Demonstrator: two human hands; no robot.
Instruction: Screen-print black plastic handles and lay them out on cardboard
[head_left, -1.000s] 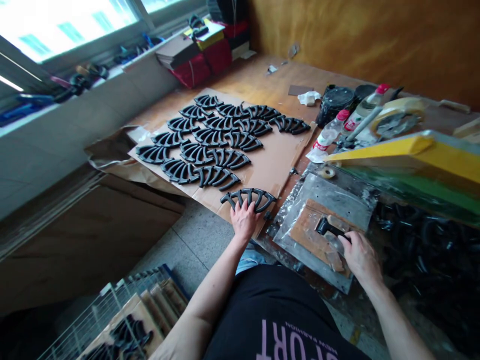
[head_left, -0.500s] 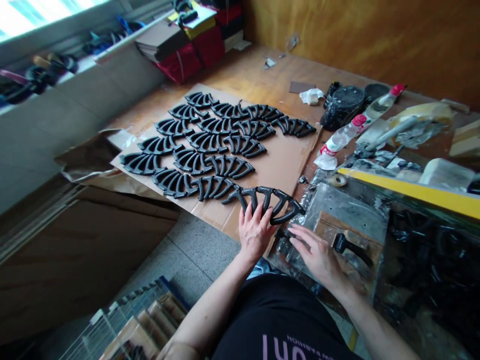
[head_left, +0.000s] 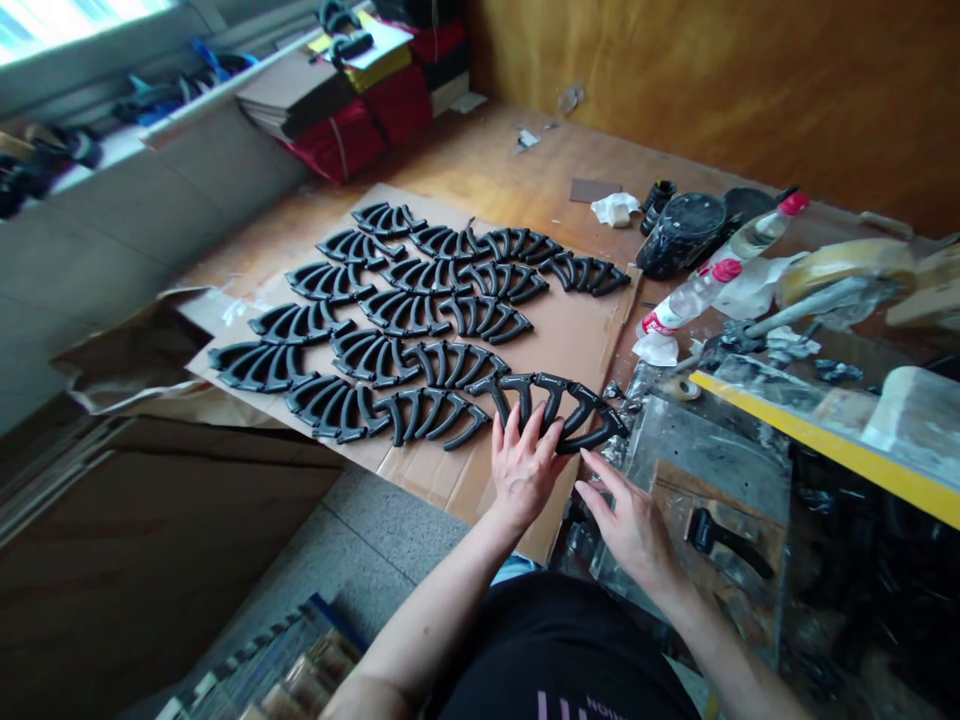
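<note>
Several black, curved T-headed pieces (head_left: pixel 551 400) stand side by side in a fan-shaped row at the near right corner of a cardboard sheet (head_left: pixel 570 325). Across the lower part of this row lies my left hand (head_left: pixel 523 470), fingers stretched out and touching the pieces; its thumb is hidden. My right hand (head_left: pixel 630 520) is just right of it, thumb and fingers apart with nothing between them, its fingertips near the row's lower right end. More fan-shaped rows of the same black pieces (head_left: pixel 420 415) cover the left and middle of the cardboard.
To the right, a black T-headed piece (head_left: pixel 727 545) rests on a brown pad (head_left: pixel 675 490). Beyond are a tape roll (head_left: pixel 682 389), a plastic bottle (head_left: pixel 686 300), a black tub (head_left: pixel 682 235) and a yellow-edged shelf (head_left: pixel 825 435). Red bundles (head_left: pixel 345 140) stand at the back left.
The view has shifted slightly. Both hands stay by the near right row, which now stands apart from the row on its left. My right hand has come closer to its lower right end.
</note>
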